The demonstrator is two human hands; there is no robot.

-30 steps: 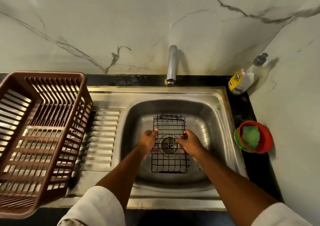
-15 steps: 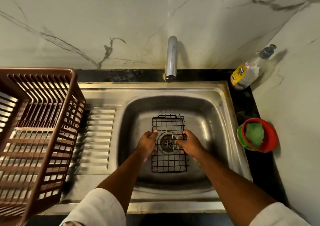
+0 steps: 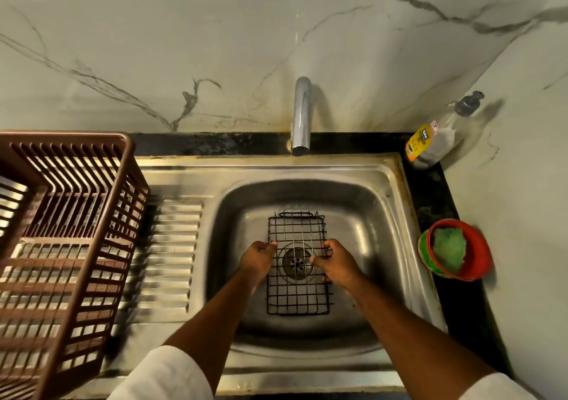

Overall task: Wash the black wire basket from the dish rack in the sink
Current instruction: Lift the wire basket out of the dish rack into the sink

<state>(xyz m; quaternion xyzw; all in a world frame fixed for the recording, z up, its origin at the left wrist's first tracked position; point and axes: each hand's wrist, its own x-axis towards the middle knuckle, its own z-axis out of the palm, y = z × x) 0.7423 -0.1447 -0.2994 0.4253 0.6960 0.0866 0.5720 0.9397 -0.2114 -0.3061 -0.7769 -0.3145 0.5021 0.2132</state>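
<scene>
Lengthwise, wire basket toward faucet.

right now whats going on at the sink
A person holds a black wire basket low in the steel sink, over the drain. The left hand grips its left edge, the right hand its right edge. No water runs from the faucet. The green scrubber sits unused in its red bowl; the brown dish rack stands to the left.

White sleeves pushed up, forearms bare, no rings/watch visible.
</scene>
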